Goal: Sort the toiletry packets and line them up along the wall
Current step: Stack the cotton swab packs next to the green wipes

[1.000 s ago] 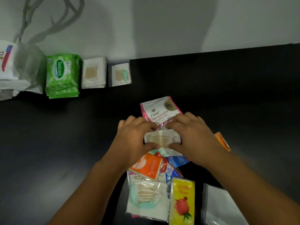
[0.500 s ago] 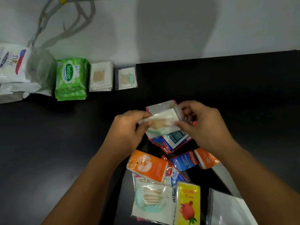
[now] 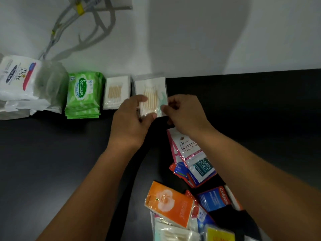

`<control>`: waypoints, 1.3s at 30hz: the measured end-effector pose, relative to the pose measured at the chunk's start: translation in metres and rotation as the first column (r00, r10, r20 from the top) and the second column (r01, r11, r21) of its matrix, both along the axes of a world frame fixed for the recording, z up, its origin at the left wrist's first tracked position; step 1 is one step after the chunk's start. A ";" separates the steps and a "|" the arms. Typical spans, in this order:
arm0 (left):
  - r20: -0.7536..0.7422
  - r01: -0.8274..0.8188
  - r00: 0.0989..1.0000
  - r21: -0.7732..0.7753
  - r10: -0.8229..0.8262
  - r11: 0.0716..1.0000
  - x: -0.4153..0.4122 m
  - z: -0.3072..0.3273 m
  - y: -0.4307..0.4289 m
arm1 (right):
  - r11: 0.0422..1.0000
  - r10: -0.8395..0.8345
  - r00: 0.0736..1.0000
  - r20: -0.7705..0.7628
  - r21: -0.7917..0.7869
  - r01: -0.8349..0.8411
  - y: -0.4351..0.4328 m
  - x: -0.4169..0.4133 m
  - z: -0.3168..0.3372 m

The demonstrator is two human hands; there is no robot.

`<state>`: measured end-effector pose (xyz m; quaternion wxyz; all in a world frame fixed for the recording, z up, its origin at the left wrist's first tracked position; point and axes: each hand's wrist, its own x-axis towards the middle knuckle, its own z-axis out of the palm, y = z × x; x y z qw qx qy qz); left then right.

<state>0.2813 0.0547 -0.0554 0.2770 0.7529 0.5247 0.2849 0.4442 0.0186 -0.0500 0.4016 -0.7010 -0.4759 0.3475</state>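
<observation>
Holding a swab packet (image 3: 152,89) with both hands at the wall. Left hand (image 3: 130,122) grips its left side, fingers curled on top and thumb at the lower edge. Right hand (image 3: 184,113) pinches the lower right corner. Packet is at the right end of the row, just beside the swab stack (image 3: 116,92), then green wipes (image 3: 83,94) and Dove bag (image 3: 19,79). Can't tell if it's set down. Loose sachets (image 3: 191,153) are piled on the black table (image 3: 52,162) under the right forearm.
</observation>
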 end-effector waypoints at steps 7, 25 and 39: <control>-0.516 0.029 0.850 0.248 0.107 0.968 0.010 -0.011 0.048 | 0.999 0.030 0.966 0.258 -0.044 -0.019 0.064 0.001 -0.020; -0.673 0.249 0.739 0.298 0.018 0.921 0.003 -0.031 0.066 | 0.982 0.119 0.858 0.499 -0.186 -0.028 0.077 -0.010 -0.035; -0.309 0.220 0.938 0.185 -0.155 0.958 -0.024 0.028 -0.069 | 0.973 0.224 0.864 0.450 -0.151 -0.174 -0.075 -0.015 0.037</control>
